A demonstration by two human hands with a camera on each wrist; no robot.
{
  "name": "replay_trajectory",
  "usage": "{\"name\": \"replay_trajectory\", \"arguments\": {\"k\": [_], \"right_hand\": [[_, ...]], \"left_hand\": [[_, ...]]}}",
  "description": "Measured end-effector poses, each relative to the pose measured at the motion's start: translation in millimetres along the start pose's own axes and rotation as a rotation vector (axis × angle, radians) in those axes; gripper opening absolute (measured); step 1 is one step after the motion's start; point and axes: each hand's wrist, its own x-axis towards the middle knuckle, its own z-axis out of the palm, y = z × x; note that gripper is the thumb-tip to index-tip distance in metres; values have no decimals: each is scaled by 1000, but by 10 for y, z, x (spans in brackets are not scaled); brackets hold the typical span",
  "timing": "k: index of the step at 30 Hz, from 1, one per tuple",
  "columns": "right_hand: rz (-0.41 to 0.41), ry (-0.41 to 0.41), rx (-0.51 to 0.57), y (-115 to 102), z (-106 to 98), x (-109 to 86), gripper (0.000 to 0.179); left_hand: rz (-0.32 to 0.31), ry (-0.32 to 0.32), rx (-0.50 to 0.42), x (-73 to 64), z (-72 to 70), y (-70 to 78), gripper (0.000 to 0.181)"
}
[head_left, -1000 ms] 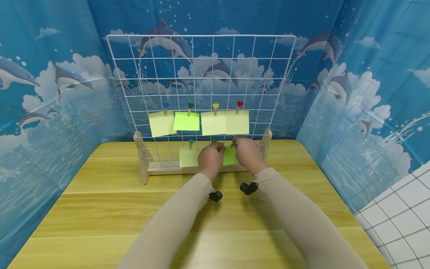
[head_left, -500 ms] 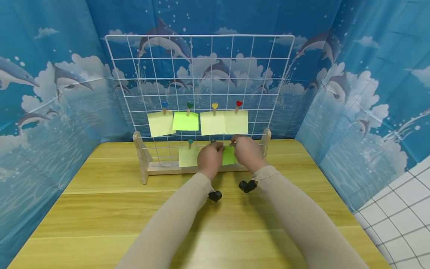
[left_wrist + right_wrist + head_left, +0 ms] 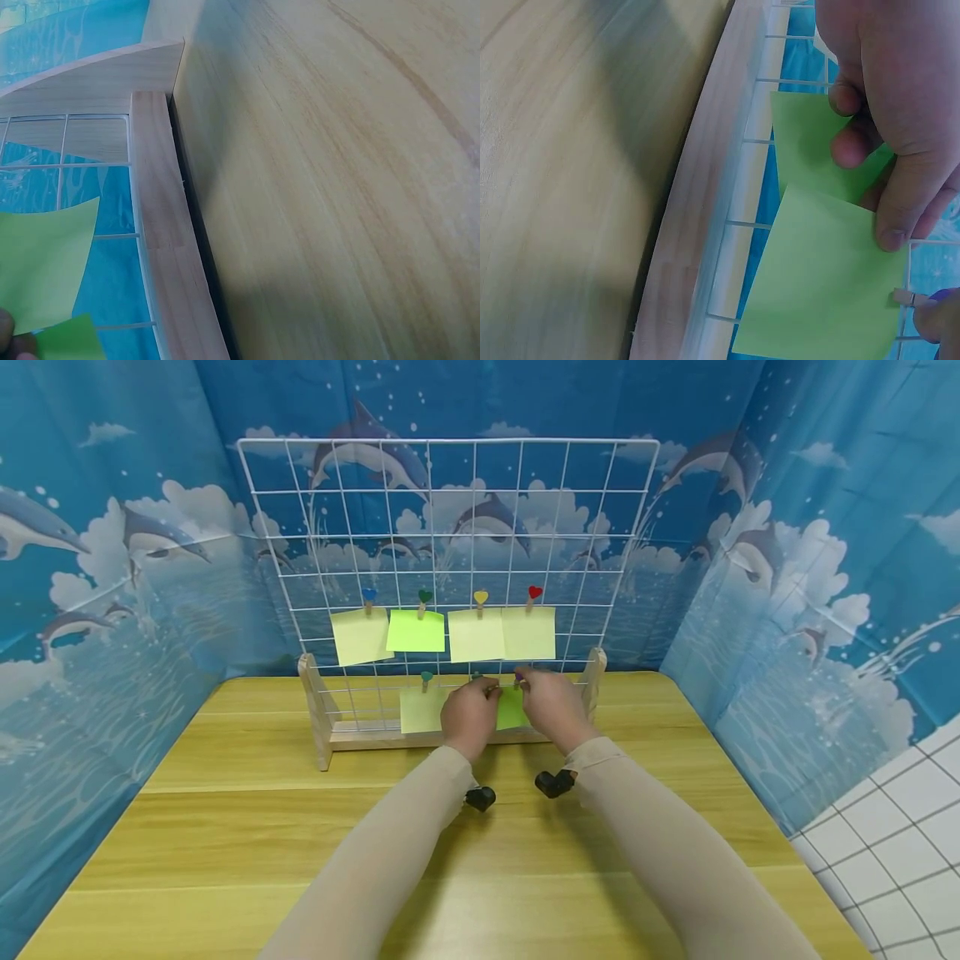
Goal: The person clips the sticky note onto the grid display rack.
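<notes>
My left hand (image 3: 471,714) pinches the top edge of a green sticky note (image 3: 817,277) against the white wire grid (image 3: 475,535), thumb in front. At the same note's top edge, my right hand (image 3: 553,703) pinches a small wooden clothespin (image 3: 904,298) with a purple heart, its jaws over the paper. Another green note (image 3: 806,135) hangs partly behind the first in the right wrist view. A pale yellow note (image 3: 422,710) under a teal-heart clothespin (image 3: 426,683) hangs left of my left hand.
Higher on the grid hang several notes, among them a bright green one (image 3: 416,632), under heart clothespins like the red one (image 3: 534,593). Wooden feet (image 3: 315,714) and a wooden bar (image 3: 375,741) support the grid on the wooden table (image 3: 262,827). Dolphin curtains (image 3: 97,568) surround it.
My right fingers have shifted slightly down at the clothespin, and its purple heart now shows. The left hand has stayed in place on the green note.
</notes>
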Motion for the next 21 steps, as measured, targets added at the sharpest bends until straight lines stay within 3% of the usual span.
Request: {"name": "replay_trajectory", "arguments": {"k": [21], "right_hand": [[-26,-16,20,91,12,-57,43]], "left_hand": [[33,-38,-22,-48,-8,-19,36]]}}
